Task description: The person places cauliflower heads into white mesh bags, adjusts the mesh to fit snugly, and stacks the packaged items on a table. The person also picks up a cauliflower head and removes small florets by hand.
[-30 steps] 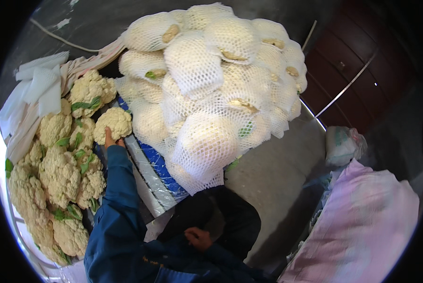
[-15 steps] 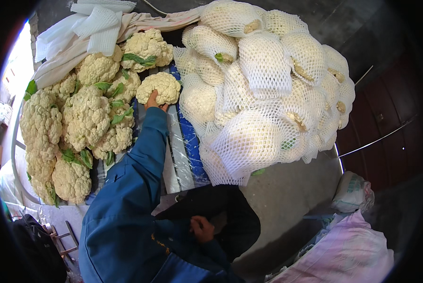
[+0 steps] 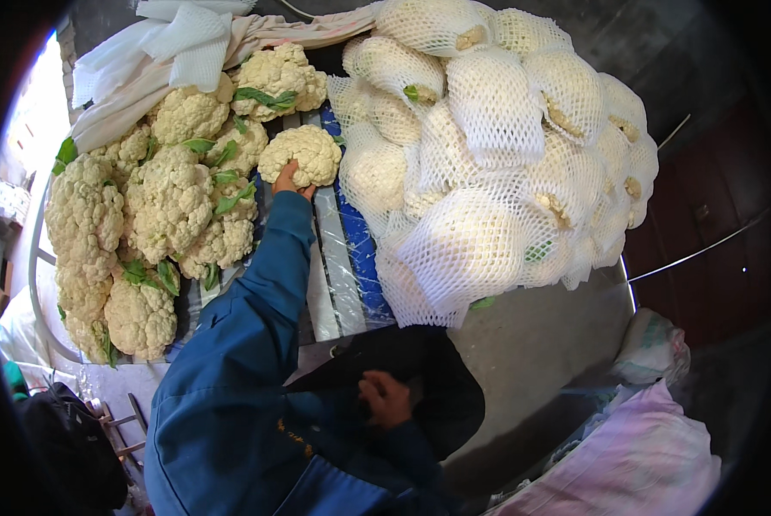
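My left hand point(image 3: 292, 182) reaches out and grips a bare cauliflower point(image 3: 300, 153) by its near side, on the slatted surface between two heaps. Left of it lies a heap of unwrapped cauliflowers point(image 3: 169, 202), some with green leaves. On the right rises a pile of cauliflowers in white foam net sleeves point(image 3: 463, 245), and the gripped head sits close to its left edge. Low in front of my body, over the dark trousers, is my right hand point(image 3: 386, 399). Its fingers are curled in, slightly blurred, and nothing shows in them.
Empty white foam nets point(image 3: 198, 43) and a pale cloth point(image 3: 286, 27) lie at the far left. Blue and silvery strips point(image 3: 360, 267) run across the work surface. A stuffed sack point(image 3: 652, 347) and a pinkish cloth point(image 3: 626, 460) are at the lower right. A black bag point(image 3: 67, 447) stands lower left.
The view has shifted slightly, so most things appear a little to the right. My left hand keeps its grip on the cauliflower. The right hand has moved slightly up and right in the picture.
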Available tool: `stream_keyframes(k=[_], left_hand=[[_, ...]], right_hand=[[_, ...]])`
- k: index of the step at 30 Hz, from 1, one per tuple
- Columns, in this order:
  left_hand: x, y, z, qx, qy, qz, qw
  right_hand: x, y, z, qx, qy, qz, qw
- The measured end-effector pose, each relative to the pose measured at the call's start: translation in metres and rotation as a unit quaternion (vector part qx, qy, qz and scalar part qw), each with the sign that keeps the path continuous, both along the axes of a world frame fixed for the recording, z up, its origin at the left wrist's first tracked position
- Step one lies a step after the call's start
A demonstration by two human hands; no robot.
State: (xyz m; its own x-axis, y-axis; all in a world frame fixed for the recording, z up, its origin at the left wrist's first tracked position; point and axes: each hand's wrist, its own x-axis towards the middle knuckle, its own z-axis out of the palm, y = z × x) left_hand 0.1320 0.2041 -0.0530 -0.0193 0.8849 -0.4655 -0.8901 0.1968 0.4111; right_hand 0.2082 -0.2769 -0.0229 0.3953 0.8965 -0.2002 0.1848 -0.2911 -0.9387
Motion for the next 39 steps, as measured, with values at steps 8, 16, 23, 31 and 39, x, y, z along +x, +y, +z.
stream_keyframes(k=[8, 16, 23, 31, 39], left_hand=[[-0.015, -0.036, 0.004, 0.046, -0.032, -0.021, 0.998], [-0.029, -0.121, 0.023, 0.087, -0.046, -0.039, 0.994], [-0.056, -0.182, 0.032, 0.146, -0.025, -0.073, 0.986], [-0.097, -0.261, 0.047, 0.248, -0.069, -0.193, 0.947], [-0.103, -0.305, 0.039, 0.228, -0.112, -0.342, 0.905]], right_hand=[[0.031, 0.12, 0.069, 0.16, -0.124, 0.068, 0.977], [0.017, 0.15, 0.044, 0.178, -0.062, 0.052, 0.981], [0.021, 0.161, 0.06, 0.202, -0.056, 0.028, 0.977], [0.022, 0.138, 0.077, 0.251, -0.038, -0.044, 0.966], [0.03, 0.076, 0.093, 0.329, 0.077, -0.138, 0.931]])
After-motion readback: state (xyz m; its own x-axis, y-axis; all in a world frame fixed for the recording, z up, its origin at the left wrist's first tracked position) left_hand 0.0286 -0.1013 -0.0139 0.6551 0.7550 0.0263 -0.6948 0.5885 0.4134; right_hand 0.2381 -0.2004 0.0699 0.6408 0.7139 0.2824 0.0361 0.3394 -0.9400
